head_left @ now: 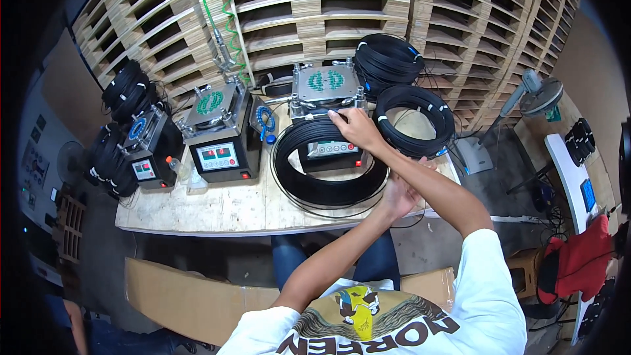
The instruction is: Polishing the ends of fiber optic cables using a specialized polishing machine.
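Note:
A large coil of black cable (pixel 294 181) leans on the front of the middle-right machine (pixel 327 81) and partly hides its control panel. My forearms cross. My right hand (pixel 355 129) is at the coil's far upper rim, its fingers bent onto the cable just below the machine's metal plate. Beside the coil's right side is my left hand (pixel 401 196), palm turned up and fingers stretched out; my right forearm covers part of it. Loose strands of cable trail below the coil near the left wrist.
Two similar machines (pixel 217 156) (pixel 148 172) stand to the left. More black cable coils lie at the right (pixel 407 145), behind it (pixel 388 46) and at the far left (pixel 123 92). Stacked wooden pallets (pixel 368 33) rise behind the wooden table (pixel 197 217). A fan (pixel 543 97) stands at right.

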Demonstrator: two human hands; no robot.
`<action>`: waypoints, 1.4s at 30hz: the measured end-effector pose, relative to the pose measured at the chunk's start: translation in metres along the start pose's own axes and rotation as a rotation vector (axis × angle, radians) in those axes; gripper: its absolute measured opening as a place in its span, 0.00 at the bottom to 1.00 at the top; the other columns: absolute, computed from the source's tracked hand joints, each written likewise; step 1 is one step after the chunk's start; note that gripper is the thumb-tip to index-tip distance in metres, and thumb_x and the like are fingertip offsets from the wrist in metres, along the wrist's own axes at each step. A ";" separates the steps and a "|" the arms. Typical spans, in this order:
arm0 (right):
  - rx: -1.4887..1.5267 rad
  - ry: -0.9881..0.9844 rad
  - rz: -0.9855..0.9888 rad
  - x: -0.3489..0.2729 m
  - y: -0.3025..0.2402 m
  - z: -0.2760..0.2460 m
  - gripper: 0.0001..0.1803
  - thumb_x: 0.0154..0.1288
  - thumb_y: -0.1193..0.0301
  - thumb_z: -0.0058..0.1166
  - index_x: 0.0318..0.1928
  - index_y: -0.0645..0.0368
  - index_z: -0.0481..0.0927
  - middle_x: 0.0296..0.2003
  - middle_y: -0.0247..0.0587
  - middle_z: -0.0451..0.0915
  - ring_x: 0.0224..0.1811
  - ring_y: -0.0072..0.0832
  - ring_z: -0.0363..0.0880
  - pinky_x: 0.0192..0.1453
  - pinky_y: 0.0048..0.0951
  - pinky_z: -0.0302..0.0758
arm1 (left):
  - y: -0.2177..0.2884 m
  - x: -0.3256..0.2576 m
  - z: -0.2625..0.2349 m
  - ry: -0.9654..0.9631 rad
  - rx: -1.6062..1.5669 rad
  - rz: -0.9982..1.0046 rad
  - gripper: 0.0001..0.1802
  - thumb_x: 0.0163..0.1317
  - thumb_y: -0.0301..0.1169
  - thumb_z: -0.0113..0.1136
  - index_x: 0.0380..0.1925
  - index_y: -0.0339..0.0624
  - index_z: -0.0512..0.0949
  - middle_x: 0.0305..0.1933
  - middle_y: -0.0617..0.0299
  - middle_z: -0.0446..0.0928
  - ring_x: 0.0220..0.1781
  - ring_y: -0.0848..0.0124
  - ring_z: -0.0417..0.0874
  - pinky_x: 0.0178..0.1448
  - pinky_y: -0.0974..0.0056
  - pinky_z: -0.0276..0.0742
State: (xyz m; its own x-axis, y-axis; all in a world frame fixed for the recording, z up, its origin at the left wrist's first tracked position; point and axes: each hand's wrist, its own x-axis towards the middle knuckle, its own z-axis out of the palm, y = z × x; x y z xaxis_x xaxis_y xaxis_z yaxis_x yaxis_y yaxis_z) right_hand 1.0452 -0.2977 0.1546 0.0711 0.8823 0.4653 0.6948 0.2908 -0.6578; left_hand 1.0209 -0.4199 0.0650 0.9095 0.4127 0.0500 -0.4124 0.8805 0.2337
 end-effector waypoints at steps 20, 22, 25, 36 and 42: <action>0.807 0.214 0.307 -0.009 -0.087 -0.051 0.27 0.79 0.53 0.44 0.27 0.59 0.76 0.15 0.33 0.72 0.11 0.21 0.69 0.13 0.25 0.63 | 0.013 -0.126 0.057 0.179 -0.354 0.380 0.18 0.67 0.40 0.58 0.55 0.50 0.76 0.62 0.58 0.71 0.74 0.50 0.66 0.78 0.41 0.62; 0.901 0.259 0.331 -0.011 -0.084 -0.050 0.26 0.79 0.53 0.44 0.27 0.58 0.75 0.14 0.33 0.71 0.10 0.22 0.68 0.13 0.25 0.63 | 0.019 -0.127 0.050 0.168 -0.359 0.425 0.24 0.67 0.42 0.59 0.57 0.40 0.73 0.62 0.57 0.71 0.73 0.51 0.68 0.79 0.44 0.62; 0.993 0.327 0.329 -0.015 -0.085 -0.052 0.25 0.79 0.53 0.44 0.28 0.57 0.75 0.14 0.33 0.70 0.10 0.23 0.67 0.13 0.26 0.64 | 0.027 -0.130 0.053 0.215 -0.394 0.514 0.23 0.65 0.40 0.62 0.51 0.34 0.71 0.58 0.56 0.74 0.71 0.53 0.70 0.78 0.45 0.65; 1.032 0.378 0.365 -0.041 -0.059 -0.070 0.27 0.79 0.51 0.44 0.27 0.58 0.74 0.12 0.35 0.68 0.08 0.25 0.65 0.12 0.28 0.62 | 0.034 -0.180 0.036 0.323 -0.313 0.673 0.26 0.62 0.45 0.68 0.47 0.41 0.67 0.59 0.49 0.72 0.70 0.43 0.70 0.78 0.41 0.63; 1.102 0.399 0.478 -0.066 -0.044 -0.061 0.27 0.78 0.49 0.45 0.26 0.56 0.72 0.11 0.33 0.63 0.08 0.24 0.63 0.12 0.27 0.60 | 0.047 -0.222 -0.020 0.827 0.151 0.809 0.23 0.72 0.56 0.49 0.33 0.48 0.74 0.59 0.60 0.78 0.54 0.66 0.78 0.53 0.62 0.70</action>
State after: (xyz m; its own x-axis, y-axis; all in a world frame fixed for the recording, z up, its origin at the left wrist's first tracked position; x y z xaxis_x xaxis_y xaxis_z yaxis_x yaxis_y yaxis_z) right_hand 1.0537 -0.3917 0.1888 0.4933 0.8674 0.0652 -0.4089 0.2974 -0.8627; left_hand 0.7991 -0.4657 0.0454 0.0502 0.9160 -0.3980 -0.7953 0.2777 0.5388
